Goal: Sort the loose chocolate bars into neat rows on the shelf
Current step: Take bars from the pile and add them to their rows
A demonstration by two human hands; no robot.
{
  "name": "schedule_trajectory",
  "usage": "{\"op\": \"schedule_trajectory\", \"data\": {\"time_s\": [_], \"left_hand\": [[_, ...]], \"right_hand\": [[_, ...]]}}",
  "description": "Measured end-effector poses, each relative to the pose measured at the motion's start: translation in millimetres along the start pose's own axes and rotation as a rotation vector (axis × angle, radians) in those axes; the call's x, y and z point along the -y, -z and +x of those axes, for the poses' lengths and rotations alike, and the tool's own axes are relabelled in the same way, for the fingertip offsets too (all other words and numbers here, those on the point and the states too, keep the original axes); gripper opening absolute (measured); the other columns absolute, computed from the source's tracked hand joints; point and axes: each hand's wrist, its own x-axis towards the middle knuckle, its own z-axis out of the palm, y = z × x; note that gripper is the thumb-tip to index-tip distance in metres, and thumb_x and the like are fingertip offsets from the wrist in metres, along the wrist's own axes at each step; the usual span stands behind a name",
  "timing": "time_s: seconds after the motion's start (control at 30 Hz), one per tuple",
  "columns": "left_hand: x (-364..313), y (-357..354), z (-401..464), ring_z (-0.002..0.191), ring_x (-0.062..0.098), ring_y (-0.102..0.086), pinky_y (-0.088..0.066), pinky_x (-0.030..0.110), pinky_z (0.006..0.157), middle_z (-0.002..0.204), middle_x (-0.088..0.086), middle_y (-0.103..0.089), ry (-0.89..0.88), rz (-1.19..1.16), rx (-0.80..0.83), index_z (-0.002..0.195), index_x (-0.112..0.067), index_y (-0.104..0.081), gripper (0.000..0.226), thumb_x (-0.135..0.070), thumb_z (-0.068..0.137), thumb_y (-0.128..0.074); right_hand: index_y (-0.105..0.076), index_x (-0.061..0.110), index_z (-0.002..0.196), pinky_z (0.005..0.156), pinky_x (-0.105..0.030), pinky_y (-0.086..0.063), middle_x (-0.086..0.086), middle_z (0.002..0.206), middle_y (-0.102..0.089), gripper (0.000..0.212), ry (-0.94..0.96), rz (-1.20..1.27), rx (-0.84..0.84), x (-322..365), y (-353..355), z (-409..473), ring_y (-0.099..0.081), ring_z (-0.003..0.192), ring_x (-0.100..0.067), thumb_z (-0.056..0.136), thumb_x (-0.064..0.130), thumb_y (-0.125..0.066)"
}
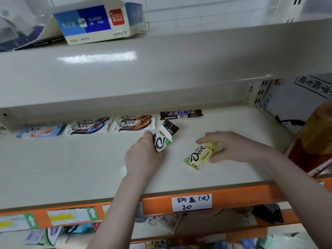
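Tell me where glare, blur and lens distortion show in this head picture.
Head view: glare streaks the upper shelf; wide-angle bending curves the orange shelf edge; the red and yellow package at right is smeared; the yellow Dove bar under the right hand reads sharp; the white bar in the left hand is softer.

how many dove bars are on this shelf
7, perhaps more hidden: blue bar far left, two dark bars, two orange bars, white bar in left hand, yellow bar under right hand.
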Motion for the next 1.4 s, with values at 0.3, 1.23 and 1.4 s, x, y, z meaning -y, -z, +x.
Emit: {"op": "schedule_trajectory", "data": {"time_s": [0.3,1.23,1.4], "left_hand": [[-2.1,2.2,-0.9,0.088,0.034,-0.058,-0.032,0.029,0.061,0.094,0.008,-0.063,-0.006,0.003,-0.014,0.092,-0.015,-0.039,0.026,-0.03,0.082,-0.058],[-13.3,2.5,-13.5,0.086,0.033,-0.057,-0.031,0.029,0.06,0.094,0.005,-0.061,-0.017,0.019,-0.032,0.09,-0.017,-0.035,0.027,-0.032,0.082,-0.056],[-3.8,-0.3,-14.8,0.089,0.033,-0.058,-0.03,0.029,0.06,0.094,0.005,-0.062,0.021,0.027,-0.062,0.088,-0.018,-0.035,0.029,-0.035,0.08,-0.058]], "right_hand": [[-0.062,0.025,0.097,0.068,-0.022,-0.035,0.007,0.09,-0.052,0.03,-0.011,-0.208,-0.104,10.5,7.9,5.5,-0.046,0.084,-0.01,0.07,0.026,-0.075],[-0.064,0.017,0.117,0.086,-0.031,-0.043,-0.007,0.121,-0.063,0.029,-0.254,-0.215,-0.415,-50.0,84.4,82.4,-0.056,0.111,-0.026,0.09,0.019,-0.056],[-0.066,0.018,0.113,0.086,-0.034,-0.045,-0.007,0.119,-0.064,0.027,-0.209,-0.284,-0.418,-69.1,85.1,96.5,-0.056,0.109,-0.028,0.091,0.017,-0.052]]}}
